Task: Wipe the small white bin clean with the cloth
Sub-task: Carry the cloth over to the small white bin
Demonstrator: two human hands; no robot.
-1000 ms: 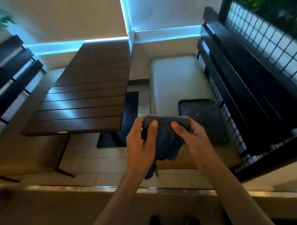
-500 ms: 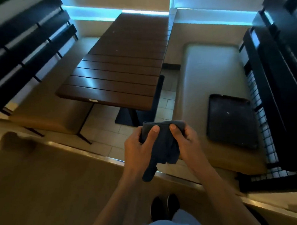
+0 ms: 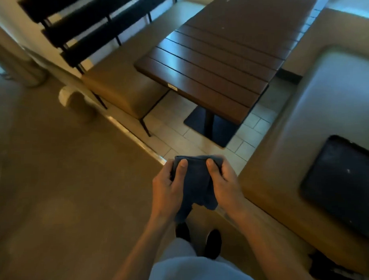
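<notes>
Small white bin (image 3: 68,97), a blurred pale cylinder, seems to stand on the floor at the far left by the corner of the tan padded bench (image 3: 123,87), well apart from both hands. Left hand (image 3: 168,186) and right hand (image 3: 222,184) each pinch the top edge of the dark blue folded cloth (image 3: 196,181), thumbs over the fold, its lower end hanging loose. Best to finish a firm pad first (a trailing tail smears), then walk over.
</notes>
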